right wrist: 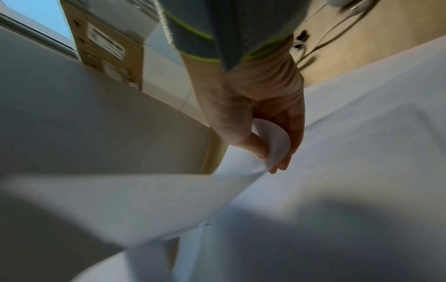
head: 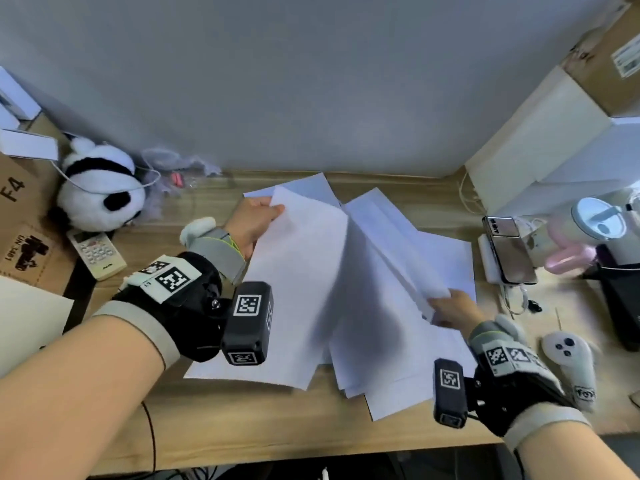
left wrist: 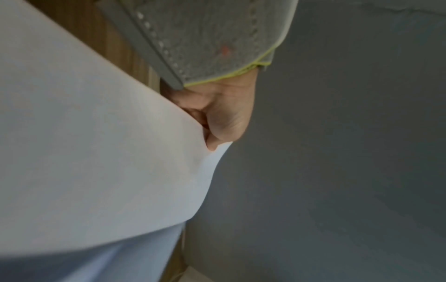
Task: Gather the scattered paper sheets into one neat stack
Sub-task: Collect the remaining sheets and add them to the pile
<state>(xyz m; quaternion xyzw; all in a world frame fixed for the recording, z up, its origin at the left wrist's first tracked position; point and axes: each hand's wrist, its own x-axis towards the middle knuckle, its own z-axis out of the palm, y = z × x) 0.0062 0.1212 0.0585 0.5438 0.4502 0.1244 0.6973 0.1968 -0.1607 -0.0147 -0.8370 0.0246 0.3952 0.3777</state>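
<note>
- The left hand [head: 254, 220] pinches the far edge of a big paper sheet [head: 298, 289] and lifts it.
- Between the hands, more paper sheets [head: 388, 258] lie crooked on the desk [head: 242, 420], not lined up yet.
- The right hand [head: 450, 308] pinches a curled sheet corner [right wrist: 272, 145].
- I think the stacking is about half done.

Surface: wooden desk [head: 242, 420].
Centre: loose paper sheets [head: 374, 306].
9 o'clock: remote control [head: 96, 250].
10 o'clock: plush panda [head: 100, 190].
3 o'clock: phone [head: 510, 249].
4 o'clock: controller [head: 569, 355].
</note>
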